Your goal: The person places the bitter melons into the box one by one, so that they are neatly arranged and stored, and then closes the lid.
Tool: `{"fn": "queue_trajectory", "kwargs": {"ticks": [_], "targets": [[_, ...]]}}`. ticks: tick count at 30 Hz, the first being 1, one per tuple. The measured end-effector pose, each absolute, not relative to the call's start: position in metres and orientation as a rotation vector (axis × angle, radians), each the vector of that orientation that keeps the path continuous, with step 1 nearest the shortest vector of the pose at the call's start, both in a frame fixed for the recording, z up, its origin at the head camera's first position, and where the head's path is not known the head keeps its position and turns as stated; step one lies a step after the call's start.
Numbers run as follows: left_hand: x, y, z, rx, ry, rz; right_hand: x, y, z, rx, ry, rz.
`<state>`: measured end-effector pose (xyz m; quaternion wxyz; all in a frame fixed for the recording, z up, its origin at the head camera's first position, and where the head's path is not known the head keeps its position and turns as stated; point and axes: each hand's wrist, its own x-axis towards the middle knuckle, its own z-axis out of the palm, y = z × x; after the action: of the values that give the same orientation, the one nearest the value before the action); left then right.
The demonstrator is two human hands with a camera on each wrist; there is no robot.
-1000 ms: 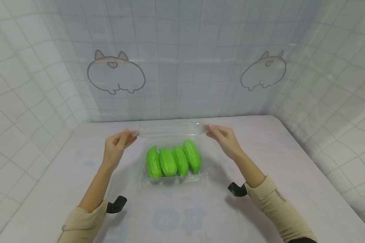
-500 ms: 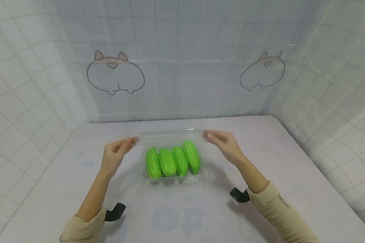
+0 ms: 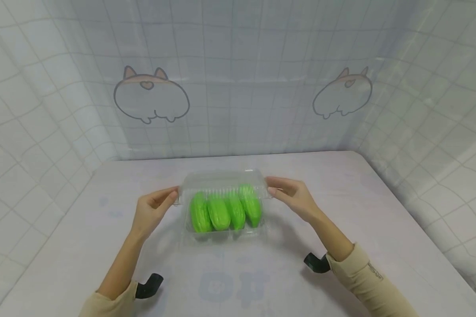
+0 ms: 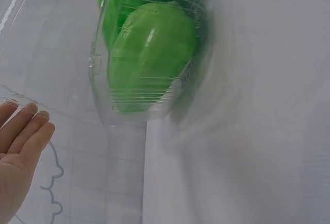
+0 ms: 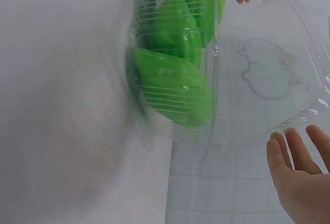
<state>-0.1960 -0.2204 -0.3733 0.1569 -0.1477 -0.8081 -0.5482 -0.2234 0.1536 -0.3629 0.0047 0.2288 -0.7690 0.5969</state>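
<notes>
A clear plastic clamshell box (image 3: 224, 233) sits on the table, its hinged lid (image 3: 222, 179) tilted over the back half. Inside lie several bright green, ridged, elongated fruits or vegetables (image 3: 219, 212), side by side. My left hand (image 3: 152, 210) holds the lid's left edge between thumb and fingers. At the opposite edge my right hand (image 3: 295, 197) pinches the lid's right corner. The right wrist view has the right fingers (image 5: 299, 149) at the lid's corner, with the left fingertips at its far side. In the left wrist view, the left fingers (image 4: 23, 131) touch the lid's lower rim.
The pale table (image 3: 333, 211) has a back edge just behind the box. Behind and at both sides hangs a white grid-patterned curtain (image 3: 246, 88) with animal drawings. Black camera mounts (image 3: 149, 286) stick out from both sleeves.
Both hands have come forward and down with the lid. Its front edge has swung from behind the box to over the back part of the green pieces, which have stayed put.
</notes>
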Motion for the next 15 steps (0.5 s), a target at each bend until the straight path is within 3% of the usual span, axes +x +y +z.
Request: {"fn": "queue_trajectory", "kwargs": {"ticks": [15], "targets": [[-0.184,-0.218,-0.385,-0.439,-2.329,-1.625,-0.214,0.156,-0.378,0.793,-2.394,1.893]]}}
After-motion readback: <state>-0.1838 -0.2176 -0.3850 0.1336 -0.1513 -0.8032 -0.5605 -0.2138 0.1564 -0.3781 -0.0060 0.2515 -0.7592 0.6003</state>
